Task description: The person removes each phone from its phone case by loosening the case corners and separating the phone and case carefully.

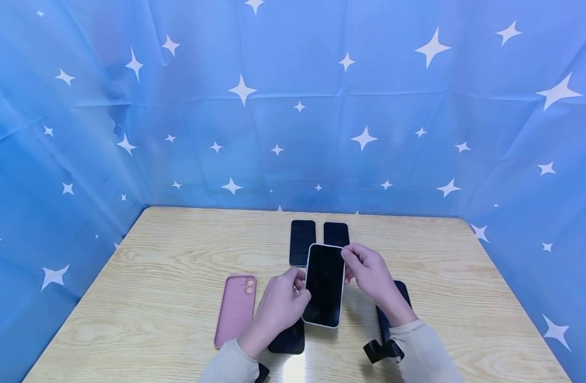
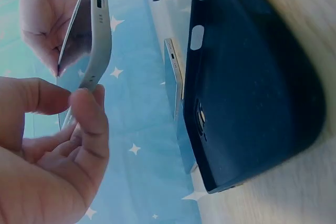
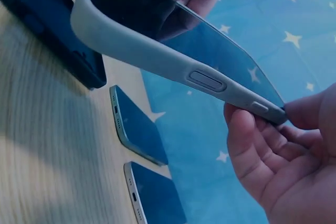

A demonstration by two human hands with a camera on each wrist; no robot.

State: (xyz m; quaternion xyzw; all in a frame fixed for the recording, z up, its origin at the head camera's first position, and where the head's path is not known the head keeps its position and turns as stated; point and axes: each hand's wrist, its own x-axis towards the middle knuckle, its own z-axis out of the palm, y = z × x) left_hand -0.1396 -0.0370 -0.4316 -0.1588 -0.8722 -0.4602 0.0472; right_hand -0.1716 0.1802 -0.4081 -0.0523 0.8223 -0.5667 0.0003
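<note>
A smartphone (image 1: 324,284) in a pale, whitish case (image 3: 136,53) is held up off the table, its dark screen facing up. My left hand (image 1: 282,300) pinches its left edge between thumb and curled fingers. With thumb and fingers, my right hand (image 1: 369,271) pinches the upper right corner. In the right wrist view the case wraps the phone's side, covering the side buttons. The left wrist view shows the charging port through the case's end. Below the left hand lies a black phone case (image 2: 252,87), partly hidden by that hand in the head view.
A pink phone case (image 1: 236,311) lies left of the left hand. Two phones, one left (image 1: 302,242) and one right (image 1: 336,234), lie behind the held phone. Under the right forearm is a dark flat item (image 1: 402,290), mostly covered. A starry blue curtain (image 1: 293,122) borders the wooden table (image 1: 168,266).
</note>
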